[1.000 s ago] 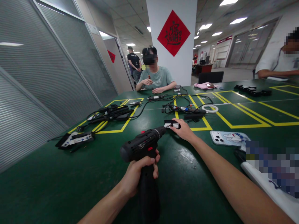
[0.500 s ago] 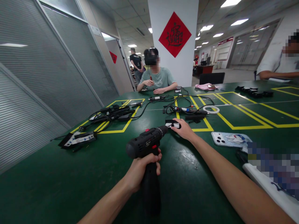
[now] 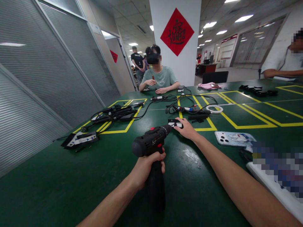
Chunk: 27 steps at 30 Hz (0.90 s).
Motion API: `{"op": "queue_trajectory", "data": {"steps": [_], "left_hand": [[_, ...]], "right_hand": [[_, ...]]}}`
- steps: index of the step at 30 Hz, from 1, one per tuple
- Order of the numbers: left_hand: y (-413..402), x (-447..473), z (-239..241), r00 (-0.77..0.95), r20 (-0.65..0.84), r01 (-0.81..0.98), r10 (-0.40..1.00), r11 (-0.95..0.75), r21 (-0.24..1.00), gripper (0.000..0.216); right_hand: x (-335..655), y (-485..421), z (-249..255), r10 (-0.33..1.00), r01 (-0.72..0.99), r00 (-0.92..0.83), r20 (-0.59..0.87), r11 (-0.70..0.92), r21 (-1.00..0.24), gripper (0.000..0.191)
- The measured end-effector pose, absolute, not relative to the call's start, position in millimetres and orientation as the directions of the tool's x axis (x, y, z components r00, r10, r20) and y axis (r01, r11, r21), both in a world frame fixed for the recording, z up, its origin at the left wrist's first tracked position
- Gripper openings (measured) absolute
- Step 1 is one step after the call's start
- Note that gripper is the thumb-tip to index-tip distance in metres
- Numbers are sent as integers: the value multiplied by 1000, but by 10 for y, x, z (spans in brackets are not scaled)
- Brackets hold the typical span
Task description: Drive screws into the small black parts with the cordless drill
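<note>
Wrapped round the handle of a black cordless drill (image 3: 149,142) is my left hand (image 3: 148,167). The drill's nose points away and to the right, meeting the near side of a small black-and-white block-shaped part (image 3: 174,123); whether its bit touches the part I cannot tell. My right hand (image 3: 186,128) grips that part from its right side, fingers over the edge, on the green table (image 3: 113,179). The exact kind of the part is too small to make out.
Black cables (image 3: 118,113) lie heaped at left, beside a black-and-white piece (image 3: 80,140). More cables and a white ring (image 3: 214,109) lie ahead. A phone (image 3: 234,138) rests at right. A person wearing a headset (image 3: 161,77) sits opposite; another sits far right.
The drill and my left hand have shifted slightly right and up, nearer to the small part. My right hand stays on the part, almost unmoved.
</note>
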<state>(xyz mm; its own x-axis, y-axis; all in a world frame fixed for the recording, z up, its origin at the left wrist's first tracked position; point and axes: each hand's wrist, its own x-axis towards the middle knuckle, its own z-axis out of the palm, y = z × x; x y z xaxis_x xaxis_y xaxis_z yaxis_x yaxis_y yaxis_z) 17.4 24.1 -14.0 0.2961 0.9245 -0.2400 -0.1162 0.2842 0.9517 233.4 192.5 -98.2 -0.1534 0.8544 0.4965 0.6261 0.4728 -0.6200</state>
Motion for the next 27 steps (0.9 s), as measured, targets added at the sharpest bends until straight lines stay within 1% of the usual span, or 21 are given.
{"op": "queue_trajectory", "data": {"steps": [5,8,14,19,22,27], "left_hand": [[239,194,-132,285,-251,-97,925,289,952,20],[244,206,-128,280,-265,-102,923,303,948,23],[283,273,-96,275,-233,-135,933,277,951,26],[304,433,-32,216,-276,-46,936,292,955,27],[309,480,-22,212,-279,-46,936,295,954,31],[330,384,-73,259,-247,-115,934,284,952,20]], "right_hand": [[2337,1933,-981,860,623,-156,486,467,-627,48],[2342,1929,-979,864,621,-151,480,461,-634,47],[2353,1987,-955,872,622,-149,467,450,-641,46],[2355,2082,-937,872,630,-135,471,442,-638,45],[2359,2116,-943,868,626,-135,478,449,-638,46],[2373,2134,-944,866,611,-171,471,468,-638,46]]}}
